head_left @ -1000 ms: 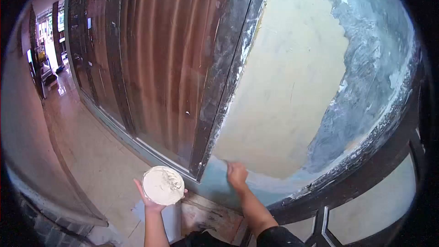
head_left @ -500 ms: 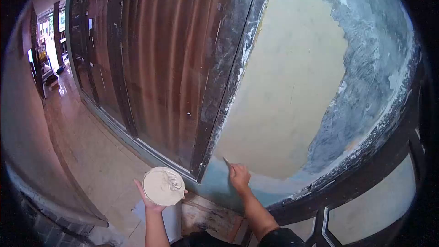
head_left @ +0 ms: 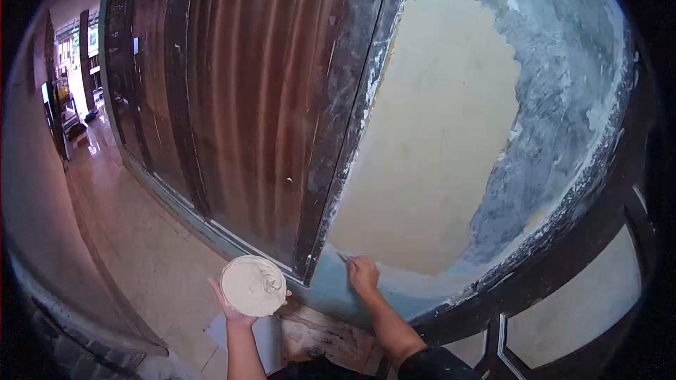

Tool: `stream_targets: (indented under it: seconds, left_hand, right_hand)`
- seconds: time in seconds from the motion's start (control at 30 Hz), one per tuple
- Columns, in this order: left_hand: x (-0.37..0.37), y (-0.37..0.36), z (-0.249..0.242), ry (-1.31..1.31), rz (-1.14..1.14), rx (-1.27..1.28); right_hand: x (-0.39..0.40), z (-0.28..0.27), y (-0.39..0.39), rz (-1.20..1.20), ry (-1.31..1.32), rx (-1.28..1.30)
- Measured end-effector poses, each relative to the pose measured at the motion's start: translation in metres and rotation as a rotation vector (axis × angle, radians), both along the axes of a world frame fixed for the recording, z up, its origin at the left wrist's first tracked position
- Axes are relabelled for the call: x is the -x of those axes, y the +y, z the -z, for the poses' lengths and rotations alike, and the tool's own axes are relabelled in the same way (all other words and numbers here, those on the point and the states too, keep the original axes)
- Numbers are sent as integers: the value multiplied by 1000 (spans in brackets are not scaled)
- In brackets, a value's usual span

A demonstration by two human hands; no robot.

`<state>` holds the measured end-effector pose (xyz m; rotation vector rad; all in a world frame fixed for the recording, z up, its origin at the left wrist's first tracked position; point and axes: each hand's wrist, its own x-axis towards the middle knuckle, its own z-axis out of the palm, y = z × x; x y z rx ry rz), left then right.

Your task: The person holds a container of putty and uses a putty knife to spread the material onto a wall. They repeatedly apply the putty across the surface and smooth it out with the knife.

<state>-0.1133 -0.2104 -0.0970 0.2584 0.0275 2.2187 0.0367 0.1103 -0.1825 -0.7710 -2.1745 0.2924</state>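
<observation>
My left hand (head_left: 234, 308) is wrapped around the underside and sides of a round tub of off-white putty (head_left: 246, 288). The putty's surface is stirred up, with a rough hollow at its right. In my right fist (head_left: 364, 276) is a putty knife (head_left: 343, 257), its thin blade pointing up and left at the wall. The blade's tip lies at the lower left border of the cream-coated patch (head_left: 436, 134), close to the door frame. Below that patch runs a bare blue-green strip of wall (head_left: 334, 288). My fingers hide the knife's handle.
A dark wooden door frame (head_left: 317, 218) with reddish curtained glass (head_left: 246, 98) stands left of the patch. Rough grey-blue wall (head_left: 542, 105) lies to its right. Dark panelled woodwork (head_left: 570, 302) is at lower right. A tiled floor (head_left: 148, 239) leads toward a bright doorway.
My right hand has moved slightly down and left with the putty knife, whose blade now lies flatter toward the left. The tub stays almost in place; the whole view has shifted a little.
</observation>
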Motion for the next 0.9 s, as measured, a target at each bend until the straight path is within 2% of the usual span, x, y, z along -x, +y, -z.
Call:
stream_targets:
  seconds: [0.07, 0.1, 0.17, 0.2, 0.27, 0.3, 0.33, 0.37, 0.43, 0.47, 0.53, 0.63, 0.67, 0.7, 0.83, 0.87, 0.9]
  left_hand:
    - [-2, 1, -7, -40, -11, 56]
    - [-2, 4, -9, -38, -4, 55]
    - [-3, 10, -9, -46, -4, 83]
    - [-4, 13, -5, 85, -3, 119]
    - [-7, 23, -13, 175, 41, 69]
    - [-13, 26, -20, 40, 61, 60]
    - [-15, 30, -25, 41, 66, 59]
    - [-17, 35, -30, 98, 77, 52]
    - [-24, 45, -43, 114, 130, 4]
    - [-23, 48, -45, 152, 114, 28]
    - [-24, 56, -49, 250, 124, 32]
    - [-30, 64, -59, 169, 114, 62]
    - [-27, 67, -52, 256, 153, -1]
    - [-29, 69, -53, 226, 150, 30]
    - [-33, 84, -48, 62, 94, 105]
    - [-33, 87, -45, 175, 61, 139]
    - [-35, 88, -46, 177, 78, 139]
  right_hand:
    - [3, 11, 6, 8, -214, 48]
    - [7, 20, 21, 39, -208, 14]
    - [6, -8, 22, 32, -145, 3]
    - [7, -33, 17, 14, -82, -11]
    - [-2, -83, -3, -27, -41, 19]
    - [-8, -100, -7, -207, 4, 101]
    - [-13, -117, -13, -385, 51, 185]
    - [-18, -138, -21, -378, 53, 185]
    - [-31, -181, -39, -681, 70, -84]
    - [-38, -200, -49, -672, 69, -84]
    - [-52, -231, -64, -765, -7, -393]
    - [-69, -246, -73, -734, -161, -528]
    - [-72, -248, -75, -723, -228, -581]
    - [-75, -251, -75, -727, -261, -605]
    - [-85, -243, -72, -696, -287, -615]
    - [-86, -241, -71, -686, -272, -586]
    - [-89, -239, -71, -677, -258, -556]
